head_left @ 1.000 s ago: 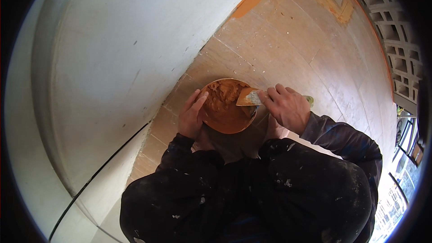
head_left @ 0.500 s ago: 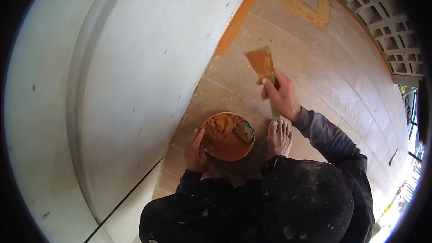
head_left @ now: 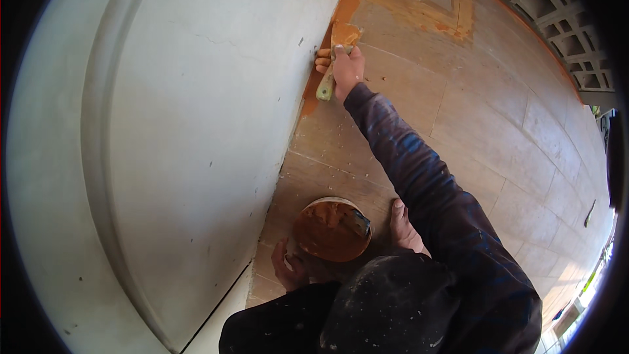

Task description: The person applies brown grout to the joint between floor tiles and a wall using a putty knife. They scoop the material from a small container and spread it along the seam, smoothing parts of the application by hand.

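My right hand (head_left: 348,73) is closed round the pale handle of a putty knife (head_left: 326,86). Its blade, smeared with orange-brown paste, lies at the foot of the white wall, over the orange strip (head_left: 350,1) along the floor's edge. Near my body stands a round tub (head_left: 331,200) holding orange-brown paste (head_left: 331,236). A second, dark-bladed scraper (head_left: 360,223) rests inside at its right rim. My left hand (head_left: 288,267) is beside the tub's left side, thumb and fingers apart, with nothing visible between them; whether it touches the tub I cannot tell.
The white wall (head_left: 190,124) runs along the left. Orange paste outlines a rectangle (head_left: 442,3) on the tiled floor (head_left: 472,105) farther off. An openwork block screen (head_left: 540,6) borders the far right. My bare foot (head_left: 407,228) is right of the tub. A small slim object (head_left: 590,213) lies far right.
My right hand has carried the loaded putty knife forward and left, from above the floor to the wall's foot. My left hand has come off the tub's rim, lower beside it.
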Demonstrator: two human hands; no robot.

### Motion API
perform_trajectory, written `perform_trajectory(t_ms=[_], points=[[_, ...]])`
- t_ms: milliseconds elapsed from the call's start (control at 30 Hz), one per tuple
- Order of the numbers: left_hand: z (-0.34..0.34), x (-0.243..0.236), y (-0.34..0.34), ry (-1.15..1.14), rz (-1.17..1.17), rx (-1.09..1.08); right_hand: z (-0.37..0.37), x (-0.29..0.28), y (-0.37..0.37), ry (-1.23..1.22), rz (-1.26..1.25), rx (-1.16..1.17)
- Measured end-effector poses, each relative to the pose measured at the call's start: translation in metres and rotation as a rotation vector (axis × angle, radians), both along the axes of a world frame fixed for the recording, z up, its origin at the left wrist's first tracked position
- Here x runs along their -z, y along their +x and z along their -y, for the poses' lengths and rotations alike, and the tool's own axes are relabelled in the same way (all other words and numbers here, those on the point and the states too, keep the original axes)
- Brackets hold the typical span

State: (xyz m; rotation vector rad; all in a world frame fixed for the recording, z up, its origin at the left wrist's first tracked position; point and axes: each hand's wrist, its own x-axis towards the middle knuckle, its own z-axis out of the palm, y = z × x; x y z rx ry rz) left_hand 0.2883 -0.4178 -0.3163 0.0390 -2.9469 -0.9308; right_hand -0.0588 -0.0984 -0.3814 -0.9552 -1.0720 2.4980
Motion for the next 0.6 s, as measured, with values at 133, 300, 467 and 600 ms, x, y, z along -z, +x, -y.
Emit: perform_trajectory(t_ms=[133,300,467,600], points=[[-0.004,0.001,-0.004,-0.008,0.026,0.008,0.001,-0.003,-0.015,-0.042,0.115,0.023],[-0.011,0.006,-0.005,-0.008,0.02,-0.013,0.011,-0.01,-0.008,0.052,0.25,-0.086],[-0.009,0.009,-0.006,0.016,0.043,-0.051,0.027,-0.016,0.022,0.001,0.266,-0.215],[-0.007,0.007,-0.008,-0.012,0.039,-0.007,0.019,-0.021,0.037,-0.051,0.201,-0.212]])
